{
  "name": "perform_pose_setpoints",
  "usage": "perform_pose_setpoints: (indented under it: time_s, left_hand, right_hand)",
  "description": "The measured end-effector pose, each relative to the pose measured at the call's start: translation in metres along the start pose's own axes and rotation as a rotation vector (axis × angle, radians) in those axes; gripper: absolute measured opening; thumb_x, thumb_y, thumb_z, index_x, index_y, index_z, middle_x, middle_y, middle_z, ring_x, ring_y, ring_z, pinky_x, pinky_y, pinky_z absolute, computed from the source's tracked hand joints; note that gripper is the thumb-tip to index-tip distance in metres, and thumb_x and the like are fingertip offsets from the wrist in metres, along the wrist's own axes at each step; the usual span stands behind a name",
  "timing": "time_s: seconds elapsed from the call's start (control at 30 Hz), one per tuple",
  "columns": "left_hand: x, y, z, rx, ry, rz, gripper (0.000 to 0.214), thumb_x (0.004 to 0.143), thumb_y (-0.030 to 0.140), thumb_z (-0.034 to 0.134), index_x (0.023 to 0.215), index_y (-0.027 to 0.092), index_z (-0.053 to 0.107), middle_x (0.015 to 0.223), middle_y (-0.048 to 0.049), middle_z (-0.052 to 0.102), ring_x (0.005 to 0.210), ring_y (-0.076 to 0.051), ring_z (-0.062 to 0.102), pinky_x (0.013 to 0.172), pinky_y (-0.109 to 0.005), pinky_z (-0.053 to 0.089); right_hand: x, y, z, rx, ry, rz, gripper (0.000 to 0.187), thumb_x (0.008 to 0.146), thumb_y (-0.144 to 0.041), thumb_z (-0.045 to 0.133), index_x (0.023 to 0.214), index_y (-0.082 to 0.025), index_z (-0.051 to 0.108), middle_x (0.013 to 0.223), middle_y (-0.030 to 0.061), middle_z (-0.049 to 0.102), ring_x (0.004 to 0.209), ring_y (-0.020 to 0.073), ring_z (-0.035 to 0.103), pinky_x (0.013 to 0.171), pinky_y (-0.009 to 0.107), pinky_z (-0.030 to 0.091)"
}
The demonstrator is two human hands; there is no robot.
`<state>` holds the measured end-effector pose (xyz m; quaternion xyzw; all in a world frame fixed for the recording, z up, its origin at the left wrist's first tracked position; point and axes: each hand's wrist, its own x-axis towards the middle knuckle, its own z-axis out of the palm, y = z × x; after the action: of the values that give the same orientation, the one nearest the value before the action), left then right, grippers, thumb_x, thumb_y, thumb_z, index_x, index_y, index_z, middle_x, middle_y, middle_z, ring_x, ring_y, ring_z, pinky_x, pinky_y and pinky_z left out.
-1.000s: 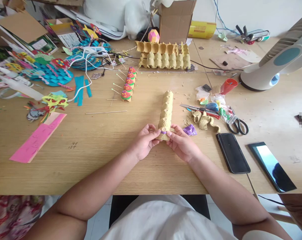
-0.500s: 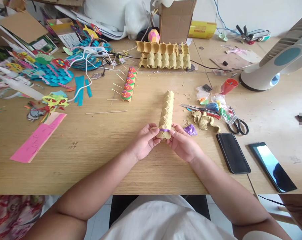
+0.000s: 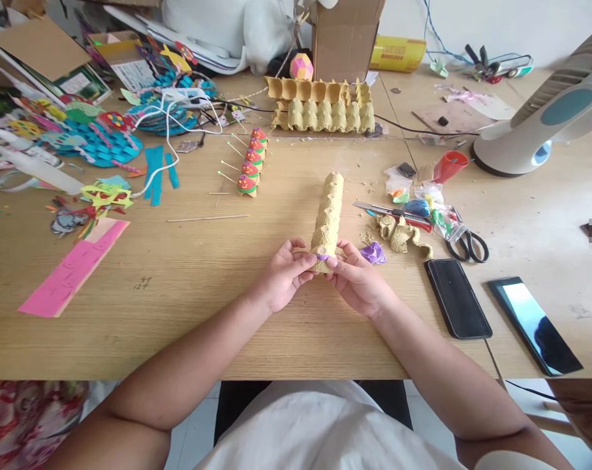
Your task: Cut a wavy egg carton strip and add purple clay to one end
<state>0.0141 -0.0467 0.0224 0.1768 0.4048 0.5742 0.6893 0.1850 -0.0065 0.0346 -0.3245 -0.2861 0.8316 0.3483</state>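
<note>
A strip of beige egg carton cups [image 3: 328, 212] points away from me over the middle of the table. My left hand [image 3: 286, 274] grips its near end from the left, thumb on top. From the right, my right hand [image 3: 358, 277] holds the same end, its thumb close to the other. A thin purple band of what looks like clay [image 3: 322, 257] lies across the nearest cup, between and partly under both thumbs. Just right of my right hand is a small packet of purple clay [image 3: 373, 253]. The fingers beneath the carton are partly hidden.
Right of the strip lie a utility knife [image 3: 392, 212], torn carton scraps [image 3: 401, 236], scissors [image 3: 467, 247] and two phones, the nearer-in one black [image 3: 458, 299]. A painted carton caterpillar [image 3: 250, 166] and a wooden stick [image 3: 207, 218] are to the left. More egg carton [image 3: 325, 116] stands behind.
Both thumbs have moved inward along the purple band, covering more of it. The carton strip's far end has shifted slightly up and right in view.
</note>
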Motion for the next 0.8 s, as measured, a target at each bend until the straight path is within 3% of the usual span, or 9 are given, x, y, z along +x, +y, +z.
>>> perform_pose_setpoints:
  time_s: [0.43, 0.6, 0.8]
  left_hand:
    - [-0.0020, -0.0015, -0.0015, 0.005, -0.045, 0.032, 0.055, 0.068, 0.024, 0.095, 0.101, 0.023, 0.050, 0.082, 0.0046, 0.075, 0.067, -0.009, 0.072, 0.059, -0.015, 0.052]
    - [-0.0015, -0.0009, -0.0027, -0.022, -0.093, 0.032, 0.056, 0.068, 0.025, 0.096, 0.103, 0.023, 0.052, 0.085, 0.0049, 0.074, 0.070, -0.008, 0.072, 0.062, -0.015, 0.054]
    - [-0.0002, -0.0035, -0.0017, 0.038, -0.051, 0.032, 0.056, 0.067, 0.026, 0.096, 0.101, 0.021, 0.051, 0.082, 0.0054, 0.072, 0.071, -0.008, 0.070, 0.063, -0.016, 0.054]
  right_hand:
    - [-0.0010, -0.0010, -0.0009, -0.007, -0.040, -0.022, 0.054, 0.068, -0.023, 0.094, 0.110, -0.030, 0.060, 0.084, -0.0061, 0.070, 0.076, 0.0112, 0.060, 0.071, 0.024, 0.045]
    - [-0.0022, -0.0035, -0.0012, 0.011, -0.058, -0.008, 0.052, 0.069, -0.025, 0.093, 0.110, -0.030, 0.062, 0.097, -0.0042, 0.072, 0.083, 0.0126, 0.061, 0.071, 0.025, 0.046]
    - [-0.0006, 0.0000, -0.0018, -0.018, -0.029, -0.002, 0.049, 0.070, -0.030, 0.094, 0.108, -0.028, 0.063, 0.097, -0.0039, 0.071, 0.082, 0.0120, 0.061, 0.069, 0.024, 0.044]
